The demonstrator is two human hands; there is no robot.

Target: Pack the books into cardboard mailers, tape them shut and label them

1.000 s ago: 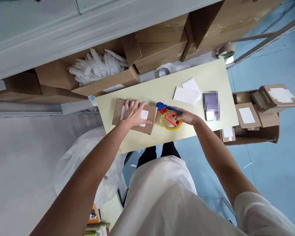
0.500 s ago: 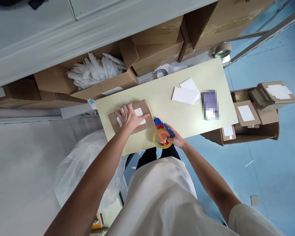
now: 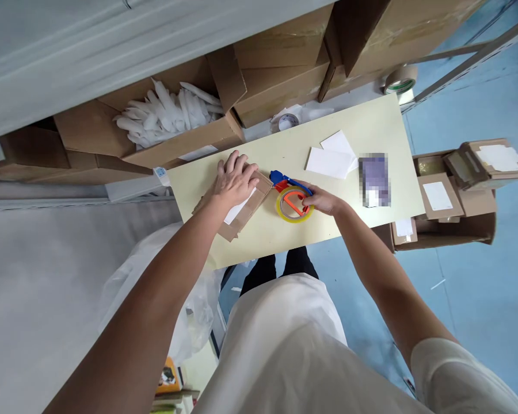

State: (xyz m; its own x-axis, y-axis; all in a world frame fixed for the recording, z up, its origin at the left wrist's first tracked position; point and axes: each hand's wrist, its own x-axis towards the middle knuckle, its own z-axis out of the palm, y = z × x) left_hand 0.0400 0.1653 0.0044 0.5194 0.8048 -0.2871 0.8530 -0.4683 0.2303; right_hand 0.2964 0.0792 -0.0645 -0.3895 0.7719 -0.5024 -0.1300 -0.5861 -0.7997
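Observation:
A flat cardboard box (image 3: 247, 217) with a white label lies tilted across the left part of the pale table (image 3: 285, 155). On its far side rests my left hand (image 3: 233, 183), fingers spread over the cardboard. My right hand (image 3: 323, 200) is closed round the handle of a tape dispenser (image 3: 281, 179) with blue, red and orange parts and a roll of clear yellowish tape. The dispenser's blue head is by the box's right end; whether they touch I cannot tell.
White paper sheets (image 3: 328, 163) and a blurred purple item (image 3: 374, 178) lie on the table's right. Behind it stands an open carton (image 3: 224, 133) of white rolled pieces, near tape rolls (image 3: 288, 121). A carton of small boxes (image 3: 466, 233) is at right, a plastic bag (image 3: 194, 316) at left.
The cardboard box has turned on the table, its right end swinging away from me. My left hand has shifted toward the far side. The tape dispenser has moved away from my body.

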